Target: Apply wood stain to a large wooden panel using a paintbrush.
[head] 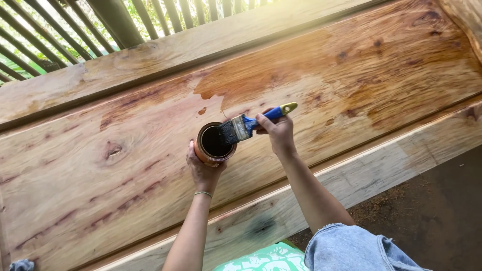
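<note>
At the centre of the frame our left hand [202, 170] wraps its fingers around an open round tin [215, 144] of dark liquid above the wide wooden slab [100, 170], our right hand [277, 131] pinches a blue-handled brush [244, 126] whose bristles overhang the tin's rim, dark slatted railing [65, 30] fills the upper left, and the darker, wet-looking coated patch [351, 70] spreads across the upper right.

Bright daylight, sun flare washing out the top edge, soft faint shadows, sharp focus, slight wide-angle bending at edges
</note>
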